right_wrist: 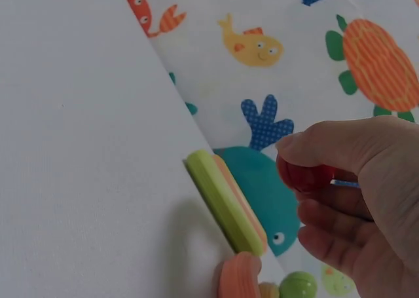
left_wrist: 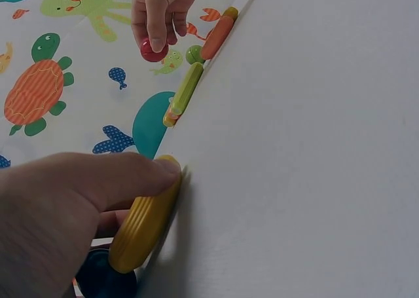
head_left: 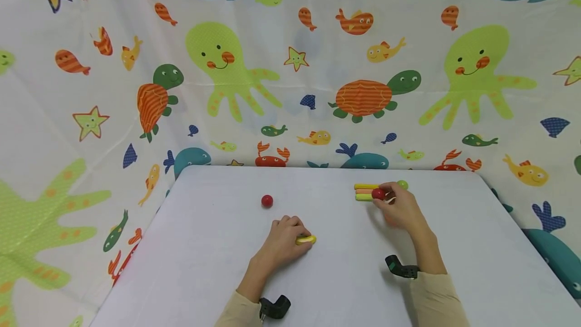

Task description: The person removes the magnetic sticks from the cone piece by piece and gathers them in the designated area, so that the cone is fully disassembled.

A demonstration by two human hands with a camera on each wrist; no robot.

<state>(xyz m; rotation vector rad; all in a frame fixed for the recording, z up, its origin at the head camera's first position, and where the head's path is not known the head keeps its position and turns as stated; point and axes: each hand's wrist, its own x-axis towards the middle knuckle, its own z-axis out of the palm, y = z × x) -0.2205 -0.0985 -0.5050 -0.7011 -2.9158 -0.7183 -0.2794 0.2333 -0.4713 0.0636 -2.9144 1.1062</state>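
Observation:
My left hand point(head_left: 286, 238) rests low over the table and grips a yellow stick of ridged modelling clay point(left_wrist: 147, 223), its thumb along the top end. Farther right, my right hand point(head_left: 401, 208) pinches a red ball point(right_wrist: 304, 173) between thumb and fingers, above the table. Just left of that hand lie yellow, orange and green clay sticks point(head_left: 363, 197), side by side. A green ball point(head_left: 402, 184) is behind the right hand. An orange clay piece point(right_wrist: 239, 278) lies close to the sticks, mostly hidden by the hand in the head view.
A second red ball point(head_left: 267, 201) sits on the white table point(head_left: 204, 246), beyond the left hand. A cloth point(head_left: 290, 79) printed with sea animals hangs behind the table and along its sides. Dark wrist cameras point(head_left: 274, 308) are strapped over both sleeves.

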